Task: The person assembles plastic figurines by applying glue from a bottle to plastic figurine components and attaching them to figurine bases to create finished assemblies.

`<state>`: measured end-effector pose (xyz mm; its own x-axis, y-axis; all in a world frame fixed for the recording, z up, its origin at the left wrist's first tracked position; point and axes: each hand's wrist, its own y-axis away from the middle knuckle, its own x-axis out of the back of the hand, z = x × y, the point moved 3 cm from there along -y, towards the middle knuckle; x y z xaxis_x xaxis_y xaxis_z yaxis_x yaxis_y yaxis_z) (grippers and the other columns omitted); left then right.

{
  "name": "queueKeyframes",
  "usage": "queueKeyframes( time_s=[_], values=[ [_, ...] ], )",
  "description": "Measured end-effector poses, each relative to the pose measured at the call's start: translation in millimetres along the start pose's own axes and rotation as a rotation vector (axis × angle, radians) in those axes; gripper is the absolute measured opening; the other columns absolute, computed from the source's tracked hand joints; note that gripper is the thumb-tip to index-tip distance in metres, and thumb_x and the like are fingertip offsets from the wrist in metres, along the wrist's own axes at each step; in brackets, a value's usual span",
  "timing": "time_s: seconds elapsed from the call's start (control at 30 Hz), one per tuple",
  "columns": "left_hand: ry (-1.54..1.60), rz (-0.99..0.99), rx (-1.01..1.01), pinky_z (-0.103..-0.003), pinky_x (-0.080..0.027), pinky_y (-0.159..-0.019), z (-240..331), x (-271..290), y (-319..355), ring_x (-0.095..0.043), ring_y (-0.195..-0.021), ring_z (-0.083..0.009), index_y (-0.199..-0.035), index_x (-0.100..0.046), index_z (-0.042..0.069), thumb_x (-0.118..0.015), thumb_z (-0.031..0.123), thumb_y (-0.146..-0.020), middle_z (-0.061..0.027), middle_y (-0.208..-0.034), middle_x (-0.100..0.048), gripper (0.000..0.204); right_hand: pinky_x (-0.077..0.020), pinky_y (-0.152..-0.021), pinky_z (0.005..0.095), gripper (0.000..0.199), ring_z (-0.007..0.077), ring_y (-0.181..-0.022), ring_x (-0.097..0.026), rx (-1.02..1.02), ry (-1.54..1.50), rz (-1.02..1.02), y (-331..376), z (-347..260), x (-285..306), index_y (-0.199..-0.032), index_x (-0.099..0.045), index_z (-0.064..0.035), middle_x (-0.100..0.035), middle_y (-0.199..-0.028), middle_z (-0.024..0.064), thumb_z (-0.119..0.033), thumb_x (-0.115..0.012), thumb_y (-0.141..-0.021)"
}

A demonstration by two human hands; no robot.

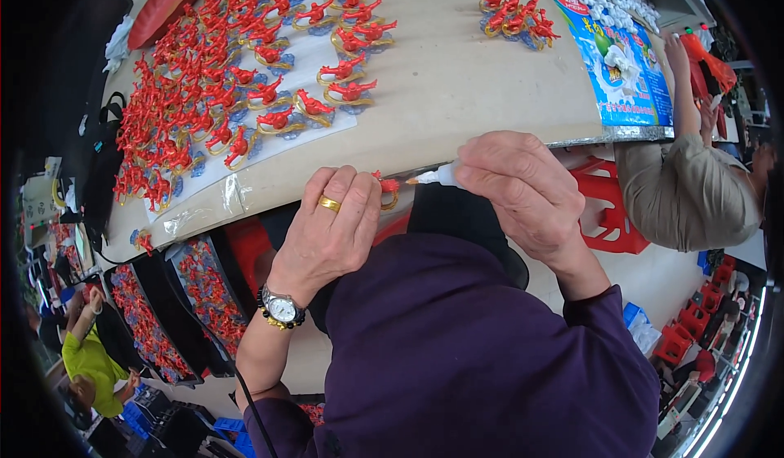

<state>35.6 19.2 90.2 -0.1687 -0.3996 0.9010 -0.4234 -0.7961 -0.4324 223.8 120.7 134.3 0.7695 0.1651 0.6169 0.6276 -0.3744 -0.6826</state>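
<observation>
Light: bright, even, soft shadows.
Glare: faint on the tape.
Edges: strong fisheye bending, black vignette.
Focus: centre sharp.

Small red figurine (pixel 389 187) on gold ring base, white paint pen (pixel 434 177) tip just beside it.

One head-worn fisheye looks steeply down, close over the table (pixel 457 91) edge.

The left hand (pixel 327 233) pinches a small red-and-gold plastic figurine (pixel 388 188) at the edge of the beige counter (pixel 457 82); the right hand (pixel 523 188) holds a white paint pen (pixel 433 177), tip at the figurine. Rows of matching red figurines (pixel 212 91) cover the counter.
</observation>
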Motion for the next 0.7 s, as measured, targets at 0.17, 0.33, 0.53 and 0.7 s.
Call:
queueKeyframes(
  time_s=[0.17, 0.33, 0.53, 0.7],
  values=[
    [-0.006, -0.030, -0.035, -0.043, -0.047, -0.090, 0.5, -2.8, -1.2, -0.057, -0.097, -0.0295, -0.098, -0.062, -0.008, -0.061, 0.007, -0.072, -0.0156, -0.098, -0.056, 0.030, -0.0560, -0.071, 0.0342, 0.021, 0.0281, -0.083, -0.066, 0.045, 0.046, -0.054, -1.5, -1.2, -1.4, -0.084, -0.068, 0.0029, -0.067, -0.088, 0.0125, 0.003, -0.070, -0.064],
    [-0.006, -0.049, -0.050, -0.043, -0.047, -0.091, 0.1, -4.4, -1.7, -0.057, -0.098, -0.0297, -0.099, -0.062, -0.008, -0.061, 0.008, -0.073, -0.0158, -0.098, -0.056, 0.031, -0.0562, -0.071, 0.0339, 0.021, 0.0280, -0.083, -0.066, 0.047, 0.060, -0.073, -1.6, -1.8, -3.1, -0.084, -0.068, 0.0023, -0.067, -0.089, 0.0120, 0.003, -0.069, -0.063],
    [-0.012, -0.047, -0.050, -0.043, -0.047, -0.091, -0.8, -5.7, -2.5, -0.057, -0.098, -0.0295, -0.099, -0.062, -0.008, -0.061, 0.008, -0.073, -0.0153, -0.098, -0.056, 0.030, -0.0563, -0.069, 0.0334, 0.020, 0.0278, -0.083, -0.066, 0.054, 0.078, -0.086, -2.0, -1.8, -5.4, -0.083, -0.068, 0.0021, -0.067, -0.088, 0.0115, 0.001, -0.070, -0.063],
    [-0.029, -0.045, -0.061, -0.042, -0.047, -0.091, -0.2, -6.2, -1.6, -0.058, -0.098, -0.0291, -0.098, -0.063, -0.008, -0.061, 0.009, -0.074, -0.0151, -0.098, -0.057, 0.030, -0.0563, -0.069, 0.0331, 0.019, 0.0276, -0.082, -0.066, 0.057, 0.078, -0.087, -2.6, -2.1, -7.5, -0.082, -0.067, 0.0021, -0.067, -0.087, 0.0116, 0.000, -0.071, -0.063]
  ],
)
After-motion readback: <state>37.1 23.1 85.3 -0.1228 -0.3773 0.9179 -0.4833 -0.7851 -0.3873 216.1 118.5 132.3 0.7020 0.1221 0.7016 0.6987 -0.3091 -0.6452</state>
